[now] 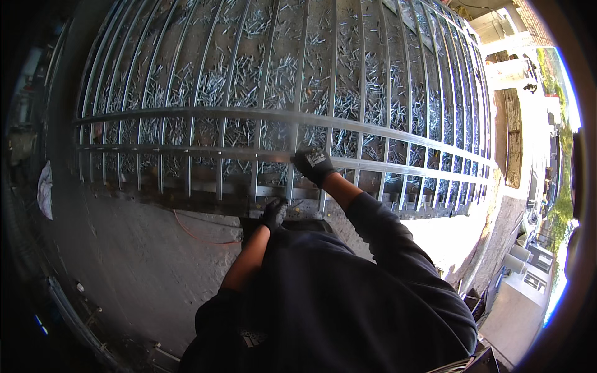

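A large panel of silver metal bars lies before me, with many upright bars crossed by two long rails (398, 166). My right hand (313, 166), in a dark glove with a light print, is closed around an upright metal bar (290, 180) where it meets the nearer rail. Slightly lower and to the left, my left hand (275, 214), gloved too, is closed beside the near end of that bar. A thin piece of metal (297, 204) shows by its fingers; whether they hold it is hard to tell.
Loose slender metal pieces (280, 68) litter the surface under the bars. An orange cable (199, 238) runs over the grey floor (143, 261) at left. A crumpled white cloth (45, 189) lies at the far left. Sunlit ground and a building (522, 298) are at right.
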A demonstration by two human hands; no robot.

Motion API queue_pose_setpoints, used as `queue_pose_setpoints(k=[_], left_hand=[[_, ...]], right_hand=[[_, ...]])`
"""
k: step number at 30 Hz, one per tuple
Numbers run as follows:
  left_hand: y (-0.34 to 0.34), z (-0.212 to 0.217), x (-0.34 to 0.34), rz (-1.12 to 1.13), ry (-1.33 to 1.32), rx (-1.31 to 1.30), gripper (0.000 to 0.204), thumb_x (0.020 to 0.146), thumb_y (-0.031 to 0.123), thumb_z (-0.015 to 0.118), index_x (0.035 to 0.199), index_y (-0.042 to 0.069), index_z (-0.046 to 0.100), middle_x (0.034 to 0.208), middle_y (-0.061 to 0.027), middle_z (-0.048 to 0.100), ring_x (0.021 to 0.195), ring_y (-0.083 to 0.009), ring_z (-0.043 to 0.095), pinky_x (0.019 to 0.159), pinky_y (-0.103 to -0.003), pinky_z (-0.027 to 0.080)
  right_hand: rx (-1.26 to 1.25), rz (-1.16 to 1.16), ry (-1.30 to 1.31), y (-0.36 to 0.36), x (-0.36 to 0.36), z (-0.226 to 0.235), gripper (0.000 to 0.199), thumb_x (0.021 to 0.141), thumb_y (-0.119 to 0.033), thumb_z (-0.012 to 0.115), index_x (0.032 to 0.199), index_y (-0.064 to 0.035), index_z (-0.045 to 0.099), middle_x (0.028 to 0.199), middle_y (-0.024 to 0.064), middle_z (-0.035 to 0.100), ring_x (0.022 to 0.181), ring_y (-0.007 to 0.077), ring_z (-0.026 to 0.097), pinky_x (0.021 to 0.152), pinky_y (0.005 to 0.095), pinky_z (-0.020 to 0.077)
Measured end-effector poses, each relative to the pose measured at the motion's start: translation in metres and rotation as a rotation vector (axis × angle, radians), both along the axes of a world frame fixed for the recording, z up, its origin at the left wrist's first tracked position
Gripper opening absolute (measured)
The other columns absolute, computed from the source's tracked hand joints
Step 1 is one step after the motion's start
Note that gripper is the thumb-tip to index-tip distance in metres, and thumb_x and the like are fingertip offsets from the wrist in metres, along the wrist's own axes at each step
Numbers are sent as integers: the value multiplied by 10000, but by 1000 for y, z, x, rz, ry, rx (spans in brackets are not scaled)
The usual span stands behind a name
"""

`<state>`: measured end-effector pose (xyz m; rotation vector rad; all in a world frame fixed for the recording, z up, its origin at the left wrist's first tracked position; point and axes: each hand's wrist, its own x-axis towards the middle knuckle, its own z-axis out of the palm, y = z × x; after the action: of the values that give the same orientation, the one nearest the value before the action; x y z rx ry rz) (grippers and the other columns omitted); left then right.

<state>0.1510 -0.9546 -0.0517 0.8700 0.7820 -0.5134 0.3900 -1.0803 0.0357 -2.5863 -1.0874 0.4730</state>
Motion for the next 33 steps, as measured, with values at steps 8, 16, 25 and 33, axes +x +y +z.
queue_pose_setpoints(k=[8,16,25,33], left_hand=[[9,9,6,-350,-23,231,279,985,398,573,799,198,518,571,18,446,397,-155,431,334,-388,396],[22,-26,0,-508,-645,669,181,984,305,569,940,154,658,605,36,501,522,-107,475,473,-315,382],[24,119,20,-24,-6,12,677,990,678,322,1055,111,686,601,51,455,451,-68,345,426,-234,266],[-16,151,40,-345,-57,104,791,975,699,331,1360,52,573,1209,-62,674,1013,-157,647,886,-294,502]], right_hand=[[-77,484,-320,18,5,-5,156,839,-209,587,696,-151,605,597,24,603,551,241,629,506,467,466],[-215,343,-89,29,11,0,161,843,-238,577,831,-125,691,821,78,712,786,295,706,683,474,536],[41,-8,398,-8,-24,38,464,965,-510,537,1217,-129,625,1185,157,670,1053,322,658,885,419,505],[399,75,257,-49,-148,44,193,919,-232,604,968,-98,733,946,131,730,883,291,701,766,400,525]])
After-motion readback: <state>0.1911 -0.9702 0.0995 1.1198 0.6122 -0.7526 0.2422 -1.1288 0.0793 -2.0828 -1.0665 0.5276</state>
